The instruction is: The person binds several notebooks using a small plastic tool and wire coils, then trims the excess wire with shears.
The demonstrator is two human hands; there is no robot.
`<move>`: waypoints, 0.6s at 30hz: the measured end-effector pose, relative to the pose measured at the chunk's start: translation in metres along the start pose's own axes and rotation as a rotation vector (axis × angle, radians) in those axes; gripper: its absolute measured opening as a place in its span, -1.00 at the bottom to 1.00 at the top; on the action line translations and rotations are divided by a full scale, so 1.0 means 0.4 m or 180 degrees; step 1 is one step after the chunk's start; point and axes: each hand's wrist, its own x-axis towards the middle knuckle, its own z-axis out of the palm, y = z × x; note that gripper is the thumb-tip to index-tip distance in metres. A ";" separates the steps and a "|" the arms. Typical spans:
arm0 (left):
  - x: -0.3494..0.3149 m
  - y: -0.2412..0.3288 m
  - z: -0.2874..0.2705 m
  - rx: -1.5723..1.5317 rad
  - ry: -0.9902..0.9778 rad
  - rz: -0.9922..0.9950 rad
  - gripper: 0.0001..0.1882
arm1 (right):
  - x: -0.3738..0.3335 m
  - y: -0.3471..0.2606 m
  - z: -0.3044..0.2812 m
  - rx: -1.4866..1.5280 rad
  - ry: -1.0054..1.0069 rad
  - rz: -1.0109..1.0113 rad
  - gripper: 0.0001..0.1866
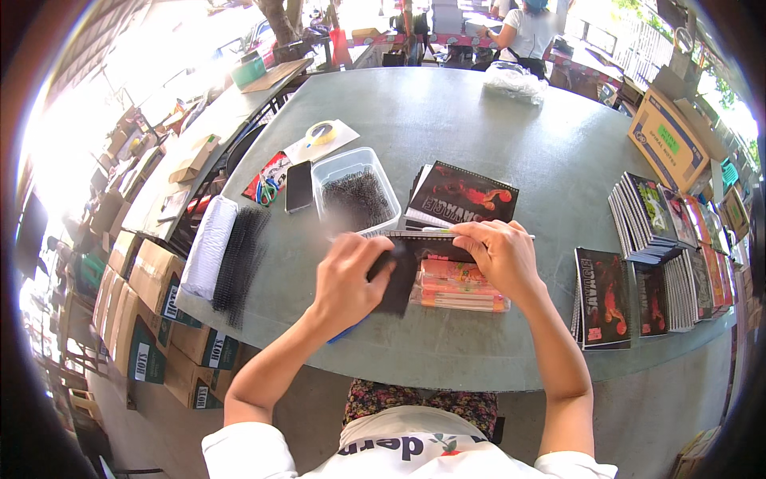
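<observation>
In front of me a dark-covered notebook (396,287) stands on the table, its punched edge turned up. My left hand (351,271) is closed on the notebook's left end, slightly blurred by motion. My right hand (503,249) pinches a thin white stick-like tool (440,231) at the notebook's top edge; its tip is hard to make out. Below my right hand lies a stack of pink packs (459,279). Behind the notebook rests a stack of black notebooks with a red figure (467,191). A clear plastic tub (388,180) of black binding pieces stands to its left.
Scissors (267,191), a phone (299,177) and a tape roll (321,133) lie left of the tub. A white bundle (209,247) and black coils (243,259) sit at the left edge. Notebook stacks (642,215) fill the right. A person (528,36) stands beyond the table.
</observation>
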 end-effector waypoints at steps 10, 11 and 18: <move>-0.020 0.019 0.041 -0.0027 -0.0267 -0.0070 -0.69 | -0.030 -0.014 0.000 -0.0156 0.0135 0.0119 -0.85; -0.012 0.021 0.042 -0.0016 -0.0217 -0.0044 -0.68 | -0.029 -0.018 0.003 -0.0198 0.0236 -0.0011 -0.85; 0.069 0.031 -0.019 -0.0141 0.1604 -0.0044 -0.61 | -0.051 -0.006 0.015 -0.0156 0.0483 -0.0077 -0.86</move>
